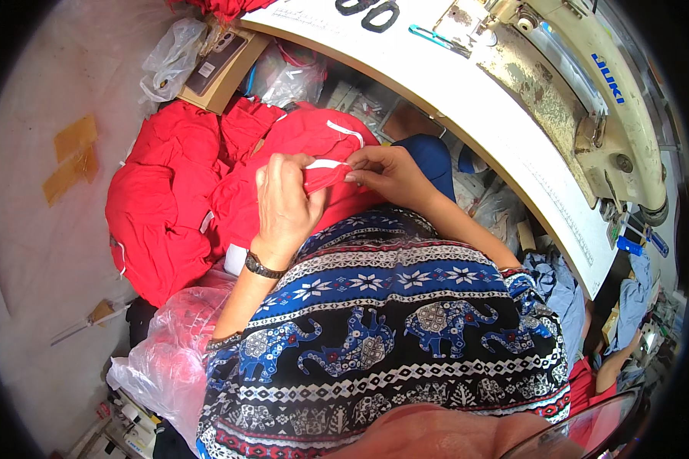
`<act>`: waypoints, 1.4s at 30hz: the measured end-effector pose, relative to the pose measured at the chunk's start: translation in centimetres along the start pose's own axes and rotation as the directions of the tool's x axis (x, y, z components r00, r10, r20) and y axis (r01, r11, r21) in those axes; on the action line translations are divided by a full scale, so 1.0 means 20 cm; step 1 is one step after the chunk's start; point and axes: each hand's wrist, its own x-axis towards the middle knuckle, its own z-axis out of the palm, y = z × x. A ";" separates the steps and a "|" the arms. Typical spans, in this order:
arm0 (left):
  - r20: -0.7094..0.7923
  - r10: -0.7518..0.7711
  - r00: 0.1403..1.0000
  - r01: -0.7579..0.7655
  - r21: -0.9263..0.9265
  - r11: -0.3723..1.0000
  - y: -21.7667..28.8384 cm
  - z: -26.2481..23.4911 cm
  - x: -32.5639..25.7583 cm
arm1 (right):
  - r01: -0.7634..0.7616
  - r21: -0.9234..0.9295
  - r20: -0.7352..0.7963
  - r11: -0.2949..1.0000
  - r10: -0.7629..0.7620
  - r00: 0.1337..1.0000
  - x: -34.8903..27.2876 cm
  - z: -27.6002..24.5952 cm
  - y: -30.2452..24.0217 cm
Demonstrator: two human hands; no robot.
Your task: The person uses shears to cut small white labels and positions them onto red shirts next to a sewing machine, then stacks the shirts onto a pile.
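My left hand (282,200), with a dark watch on its wrist, grips a fold of a red garment (318,180) that has a white strip along its edge. My right hand (390,174) pinches the other end of that same edge between thumb and fingertips. The short stretch between the hands is held up above my lap. Beneath it, more red cloth (161,199) spreads in a large heap to the left, with narrow white strips (344,131) showing in places. My fingers partly hide the held edge.
A white table (406,61) curves along the right, carrying a sewing machine (620,115) and blue thread snips (436,37). A cardboard box (230,73) and clear plastic bag (174,61) sit behind the heap. Another plastic bag (168,344) lies lower left. Another person's arm (618,367) shows lower right.
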 end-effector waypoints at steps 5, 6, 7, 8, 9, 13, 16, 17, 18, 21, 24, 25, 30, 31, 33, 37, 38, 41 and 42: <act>-0.028 -0.001 1.000 -0.005 -0.208 0.978 0.01 0.05 0.02 | -0.021 0.178 0.022 0.984 0.017 1.000 -0.03 0.00 -0.04; -0.006 -0.055 0.998 0.052 -0.218 0.975 0.02 0.05 0.02 | -0.029 0.144 0.029 0.989 0.025 0.999 -0.03 0.01 -0.05; -0.030 -0.058 0.998 0.050 -0.238 0.970 0.02 0.06 0.03 | -0.034 0.109 0.035 0.993 0.030 0.999 -0.03 0.01 -0.06; -0.024 -0.056 0.998 0.049 -0.249 0.967 0.02 0.06 0.04 | -0.029 0.150 -0.018 0.988 0.032 0.999 -0.03 0.01 -0.07; -0.048 -0.070 0.996 0.058 -0.220 0.974 0.03 0.05 0.04 | -0.024 0.192 -0.070 0.981 0.038 0.997 -0.03 0.01 -0.07; -0.071 0.187 0.980 -0.196 -0.152 0.969 0.08 0.04 0.02 | 0.070 0.311 -0.178 0.948 -0.014 0.984 -0.02 0.00 -0.03; 0.177 0.062 0.982 0.012 -0.392 0.920 0.09 0.07 0.02 | -0.046 0.218 -0.191 0.975 0.089 0.978 -0.02 0.00 0.02; 0.129 -0.012 0.992 0.068 -0.437 0.897 0.08 0.09 0.03 | 0.020 0.270 -0.172 0.963 0.028 0.985 -0.03 0.01 0.03; 0.074 -0.070 0.995 0.097 -0.476 0.874 0.07 0.10 0.03 | 0.025 0.304 -0.173 0.952 0.029 0.984 -0.03 0.01 0.04; 0.172 -0.258 0.951 0.304 -0.680 0.667 0.00 0.15 0.05 | 0.027 0.306 -0.175 0.952 0.029 0.984 -0.04 0.03 0.05; 0.344 -0.226 0.911 0.408 -0.689 0.598 -0.06 0.17 0.04 | 0.084 0.071 -0.204 0.994 -0.068 0.977 -0.04 0.02 0.02; 0.406 -0.227 0.885 0.460 -0.692 0.556 -0.07 0.17 0.04 | 0.130 -0.044 -0.222 0.991 -0.136 0.965 -0.05 0.02 0.01; 0.526 -0.238 0.816 0.578 -0.737 0.352 -0.11 0.19 0.02 | 0.152 -0.162 -0.197 0.975 -0.183 0.963 -0.05 0.00 -0.03; 0.578 -0.252 0.776 0.630 -0.720 0.291 -0.11 0.19 0.02 | 0.166 -0.189 -0.175 0.968 -0.200 0.964 -0.05 0.00 -0.03; 0.612 -0.228 0.757 0.653 -0.715 0.250 -0.11 0.18 0.02 | 0.200 -0.223 -0.140 0.954 -0.234 0.962 -0.05 -0.01 -0.03; 0.526 -0.208 0.825 0.557 -0.694 0.455 -0.09 0.18 0.01 | 0.180 -0.258 -0.116 0.949 -0.216 0.970 -0.07 -0.02 -0.01; 0.484 -0.200 0.852 0.510 -0.682 0.524 -0.08 0.18 0.00 | 0.184 -0.242 -0.101 0.953 -0.213 0.972 -0.08 -0.02 0.00; 0.413 -0.146 0.899 0.396 -0.624 0.674 -0.06 0.19 -0.03 | 0.172 -0.164 -0.151 0.971 -0.197 0.969 -0.11 -0.04 0.08; 0.412 -0.144 0.900 0.383 -0.588 0.712 -0.06 0.19 -0.04 | 0.151 -0.108 -0.205 0.983 -0.171 0.964 -0.12 -0.05 0.12</act>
